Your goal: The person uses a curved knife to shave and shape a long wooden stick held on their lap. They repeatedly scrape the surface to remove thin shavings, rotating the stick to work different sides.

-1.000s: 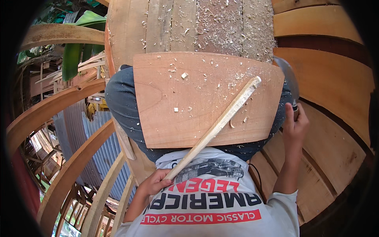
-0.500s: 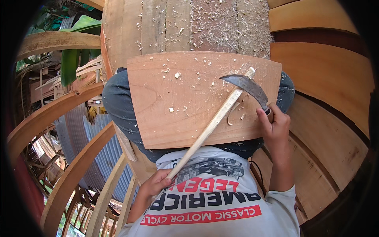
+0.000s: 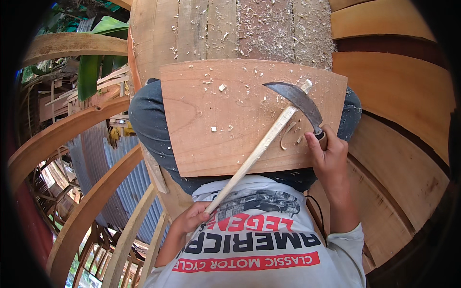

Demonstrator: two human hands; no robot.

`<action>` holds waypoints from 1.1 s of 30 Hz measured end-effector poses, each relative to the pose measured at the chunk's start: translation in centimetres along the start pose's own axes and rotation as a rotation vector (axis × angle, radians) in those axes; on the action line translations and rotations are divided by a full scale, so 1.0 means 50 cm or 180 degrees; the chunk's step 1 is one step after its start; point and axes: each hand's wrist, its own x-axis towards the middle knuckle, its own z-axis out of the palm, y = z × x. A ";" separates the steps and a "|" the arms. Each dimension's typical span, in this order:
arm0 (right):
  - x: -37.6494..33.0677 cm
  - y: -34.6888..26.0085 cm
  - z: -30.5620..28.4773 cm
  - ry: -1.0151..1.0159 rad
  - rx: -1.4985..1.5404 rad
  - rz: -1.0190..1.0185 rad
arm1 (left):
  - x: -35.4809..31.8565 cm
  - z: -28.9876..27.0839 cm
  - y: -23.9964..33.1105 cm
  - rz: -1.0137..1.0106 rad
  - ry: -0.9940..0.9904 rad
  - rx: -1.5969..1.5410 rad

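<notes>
My right hand (image 3: 331,151) is wrapped round the short wooden handle of a sickle (image 3: 303,102). Its dark curved blade crosses over a pale, slim wooden stick (image 3: 259,149) near the far end, the tip pointing left. Whether the edge touches the wood I cannot tell. Closed on the stick's near end, my left hand (image 3: 193,216) rests against my shirt. The stick slants from there up to the right, over a broad reddish-brown board (image 3: 201,153) lying across my legs. Small chips and a curled shaving (image 3: 283,139) lie on the board.
Beyond the board, a plank surface (image 3: 192,33) is strewn with shavings. Curved wooden ribs (image 3: 91,201) stand at the left, with corrugated metal sheets (image 3: 127,163) behind them. Wide planks (image 3: 394,91) curve along the right side.
The sickle has shifted slightly left and away from me, across the stick. My left hand keeps its hold on the near end. The whole view has moved a little.
</notes>
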 end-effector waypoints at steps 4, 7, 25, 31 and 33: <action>0.018 0.017 -0.020 0.0138 -0.0076 0.0047 | -0.012 0.010 -0.004 0.0038 0.0131 0.0126; 0.020 0.033 -0.018 0.0225 0.0026 0.0166 | 0.000 0.004 -0.006 -0.0025 0.0071 0.0044; 0.030 0.027 -0.015 0.0157 0.0234 0.0293 | -0.001 0.027 0.032 0.0106 0.0195 0.0386; 0.025 0.033 0.002 0.0548 -0.0068 0.0024 | -0.001 0.026 0.020 -0.0015 0.0132 0.0182; 0.026 0.036 0.005 0.0608 -0.0153 -0.0062 | 0.001 0.028 0.024 0.0012 0.0087 0.0109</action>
